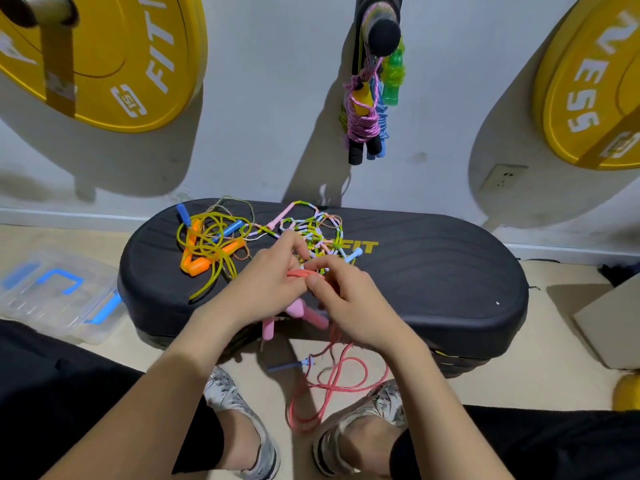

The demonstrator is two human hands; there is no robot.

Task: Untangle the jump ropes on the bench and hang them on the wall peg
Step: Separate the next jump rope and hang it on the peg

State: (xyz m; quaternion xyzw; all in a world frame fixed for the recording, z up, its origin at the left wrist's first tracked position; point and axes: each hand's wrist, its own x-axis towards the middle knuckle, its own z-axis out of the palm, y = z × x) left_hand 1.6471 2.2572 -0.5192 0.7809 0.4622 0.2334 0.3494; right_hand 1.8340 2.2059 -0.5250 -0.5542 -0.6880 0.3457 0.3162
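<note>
Tangled jump ropes [263,237] on black bench [433,282]

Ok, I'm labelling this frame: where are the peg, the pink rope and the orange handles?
peg [383,32], head view, black foam end.
pink rope [329,386], head view, lower loop.
orange handles [195,266], head view, lower handle.

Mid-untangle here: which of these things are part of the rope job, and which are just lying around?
Job: pink rope pinched by left hand and right hand; beaded rope; yellow rope; bench; wall peg; ropes already hung.
Lying about: clear plastic box; yellow weight plates; cardboard box; wall socket.
</note>
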